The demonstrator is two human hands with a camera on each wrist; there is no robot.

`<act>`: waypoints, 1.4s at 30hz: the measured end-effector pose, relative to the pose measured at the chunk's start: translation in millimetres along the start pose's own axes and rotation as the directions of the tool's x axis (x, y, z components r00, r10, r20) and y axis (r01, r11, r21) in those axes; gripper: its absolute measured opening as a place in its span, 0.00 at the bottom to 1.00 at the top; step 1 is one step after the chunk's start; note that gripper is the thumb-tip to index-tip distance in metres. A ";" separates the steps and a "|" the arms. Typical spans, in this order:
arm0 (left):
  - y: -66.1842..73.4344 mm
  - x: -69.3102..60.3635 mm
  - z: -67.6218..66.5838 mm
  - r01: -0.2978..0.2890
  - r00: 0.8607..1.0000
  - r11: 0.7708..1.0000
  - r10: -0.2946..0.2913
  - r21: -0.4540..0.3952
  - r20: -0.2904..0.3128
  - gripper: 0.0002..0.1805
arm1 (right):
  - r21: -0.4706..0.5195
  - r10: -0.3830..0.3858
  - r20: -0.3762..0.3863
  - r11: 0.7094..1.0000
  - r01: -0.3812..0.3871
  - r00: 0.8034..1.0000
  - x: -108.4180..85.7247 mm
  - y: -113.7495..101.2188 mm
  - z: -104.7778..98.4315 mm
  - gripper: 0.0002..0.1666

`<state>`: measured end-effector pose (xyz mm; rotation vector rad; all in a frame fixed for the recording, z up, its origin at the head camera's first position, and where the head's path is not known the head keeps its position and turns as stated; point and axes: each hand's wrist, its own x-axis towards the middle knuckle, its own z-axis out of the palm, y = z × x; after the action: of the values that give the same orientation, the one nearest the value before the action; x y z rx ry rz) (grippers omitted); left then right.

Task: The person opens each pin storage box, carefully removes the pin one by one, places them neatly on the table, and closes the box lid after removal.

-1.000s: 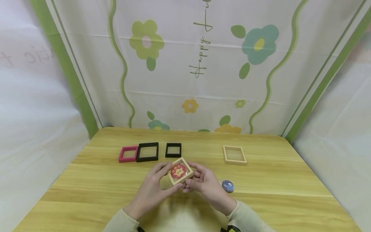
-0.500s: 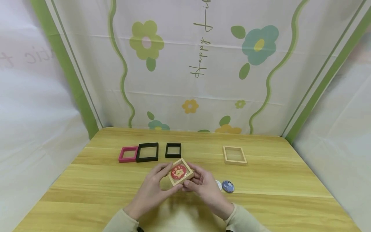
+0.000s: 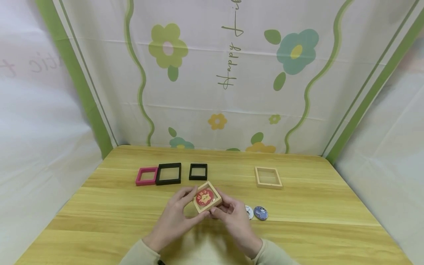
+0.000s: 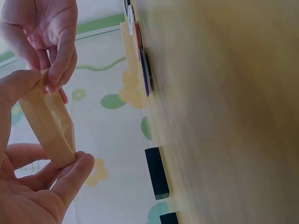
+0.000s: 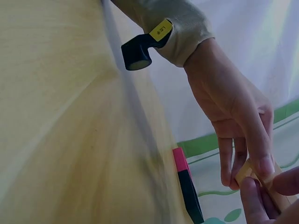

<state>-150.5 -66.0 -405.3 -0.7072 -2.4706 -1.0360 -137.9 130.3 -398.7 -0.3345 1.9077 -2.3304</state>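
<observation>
Both hands hold a small pale-wood-coloured square display frame (image 3: 199, 210) above the table. A round red badge (image 3: 204, 198) with a yellow star figure shows behind its clear film. My left hand (image 3: 172, 221) grips the frame's left side, thumb at the lower corner and fingers at the upper edge. On the opposite side, my right hand (image 3: 237, 222) pinches the lower right corner with thumb and fingers. The left wrist view shows the frame (image 4: 46, 126) edge-on between the two hands. Behind my right hand lie a white badge (image 3: 249, 212), partly covered, and a blue badge (image 3: 261, 213).
A pink frame (image 3: 137, 177) touches a larger black frame (image 3: 169, 182) at the back left. A smaller black frame (image 3: 198, 178) stands right of them. Farther right lies a larger pale frame (image 3: 269, 185). A printed curtain (image 3: 198, 92) closes off the wooden table's (image 3: 314, 235) back.
My right hand has shifted slightly left, uncovering more of the white badge beside the blue one. The held frame has barely moved.
</observation>
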 end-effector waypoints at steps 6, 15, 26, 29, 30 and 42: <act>0.8 -0.5 2.5 -0.002 1.000 1.000 0.003 0.027 -0.012 0.44 | 0.044 0.019 -0.039 0.999 -0.017 0.999 -1.7 2.2 1.5 0.39; 2.1 -0.9 2.9 -0.003 0.999 1.000 0.004 0.028 -0.034 0.44 | 0.053 0.008 -0.039 0.999 -0.006 0.999 -1.0 3.0 1.9 0.39; 1.6 1.2 2.3 -0.011 0.999 1.000 0.011 0.017 -0.045 0.44 | 0.038 0.046 -0.003 0.998 -0.046 0.999 2.9 -0.3 -2.0 0.41; 2.6 2.9 2.0 0.003 1.000 1.000 -0.003 -0.002 -0.029 0.44 | 0.033 0.065 0.024 0.997 -0.066 0.998 5.3 -1.3 -6.4 0.42; 2.9 3.5 2.1 0.008 1.000 1.000 -0.008 -0.005 -0.023 0.43 | 0.033 0.071 0.035 0.997 -0.072 0.997 6.3 -1.9 -8.1 0.42; 1.8 6.3 5.2 0.024 0.999 0.998 -0.022 -0.053 0.036 0.42 | 0.047 0.151 0.170 0.986 -0.161 0.974 11.5 -10.7 -23.9 0.44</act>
<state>-155.3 -59.2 -404.6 -0.7205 -2.4952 -1.1108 -154.2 152.6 -391.6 -0.3476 1.7178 -2.1799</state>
